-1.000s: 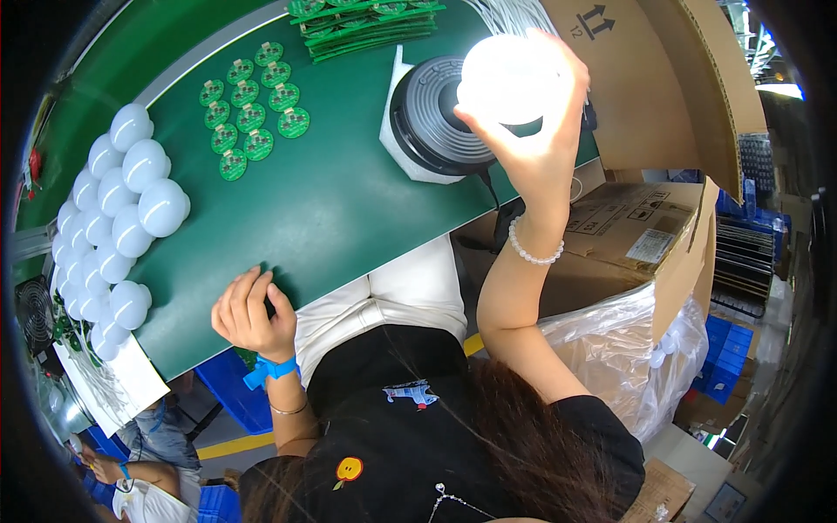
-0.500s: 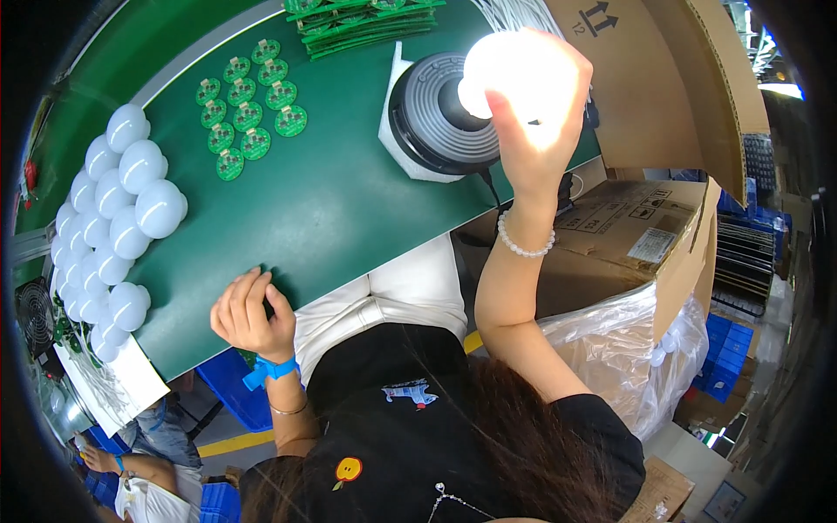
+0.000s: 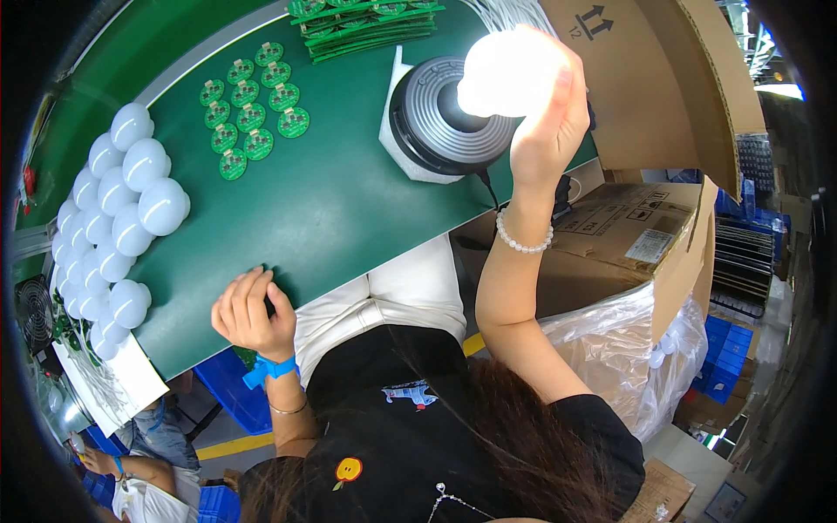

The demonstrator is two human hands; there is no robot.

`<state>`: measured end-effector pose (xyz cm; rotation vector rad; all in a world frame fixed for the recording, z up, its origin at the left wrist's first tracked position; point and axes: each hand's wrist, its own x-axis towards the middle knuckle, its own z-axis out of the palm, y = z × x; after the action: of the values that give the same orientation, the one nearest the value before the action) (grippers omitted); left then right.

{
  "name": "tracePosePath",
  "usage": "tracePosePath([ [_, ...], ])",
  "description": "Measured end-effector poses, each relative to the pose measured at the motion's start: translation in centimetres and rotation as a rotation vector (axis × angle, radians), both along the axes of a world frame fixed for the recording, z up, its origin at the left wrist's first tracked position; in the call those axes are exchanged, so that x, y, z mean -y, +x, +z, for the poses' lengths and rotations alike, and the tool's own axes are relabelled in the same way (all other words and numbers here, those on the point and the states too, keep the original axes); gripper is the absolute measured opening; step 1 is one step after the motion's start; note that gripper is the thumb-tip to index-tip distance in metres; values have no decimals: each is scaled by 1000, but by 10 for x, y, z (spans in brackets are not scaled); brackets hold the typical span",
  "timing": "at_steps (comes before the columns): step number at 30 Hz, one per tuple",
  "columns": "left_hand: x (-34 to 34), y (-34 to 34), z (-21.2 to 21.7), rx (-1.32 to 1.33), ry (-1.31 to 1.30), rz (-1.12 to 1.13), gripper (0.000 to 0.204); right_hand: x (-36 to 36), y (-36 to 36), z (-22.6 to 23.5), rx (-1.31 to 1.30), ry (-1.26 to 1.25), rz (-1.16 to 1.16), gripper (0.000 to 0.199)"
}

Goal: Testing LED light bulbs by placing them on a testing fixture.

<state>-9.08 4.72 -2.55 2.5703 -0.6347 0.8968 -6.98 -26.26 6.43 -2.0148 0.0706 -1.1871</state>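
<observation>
A glowing light bulb (image 3: pixel 506 77) shines so brightly that its outline washes out. It is over a round black-and-grey ribbed device (image 3: pixel 446 118), which stands on a white foam pad (image 3: pixel 392 139). My right hand (image 3: pixel 556 118) is closed round the bulb's right side; glare hides some fingertips. At the front edge of the green table, my left hand (image 3: pixel 253 312) rests with loosely bent fingers and the thumb apart, holding nothing. Several round green circuit boards (image 3: pixel 251 117) lie in rows beyond it. White bulbs (image 3: pixel 131 229) are clustered at the left.
Stacked green board panels (image 3: pixel 370 30) and a bundle of white wires (image 3: pixel 514 13) are at the back. Cardboard boxes (image 3: pixel 649 78) crowd the right side, one lined with clear plastic (image 3: pixel 610 357). Another person's arm (image 3: pixel 144 471) shows at lower left, near a blue bin (image 3: pixel 231 392).
My right hand has turned on the bulb, its thumb shifting from the bulb's front to the right. The bulb stays lit and nearly in place. My left hand has not moved.
</observation>
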Motion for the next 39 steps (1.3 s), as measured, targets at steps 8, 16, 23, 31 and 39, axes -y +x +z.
tracePosePath([
  [8, 1, -1, 5, -41, -8, 2, 6, -3, -31, 37, -41, -357, -119, 66],
  [16, 11, -5, 28, -300, -231, -268, 11, 67, -139, 169, 476, -427, -524, 60],
  [23, 66, -18, 38, -366, -246, -585, 14, 172, -98, 192, -559, -438, -953, 58],
  [31, 99, -19, 33, -349, -245, -629, 15, 247, -183, 167, -452, -603, -808, 41],
  [39, 100, -19, 28, -316, -92, -641, 15, 289, -459, 90, -521, -396, -1127, 27],
])
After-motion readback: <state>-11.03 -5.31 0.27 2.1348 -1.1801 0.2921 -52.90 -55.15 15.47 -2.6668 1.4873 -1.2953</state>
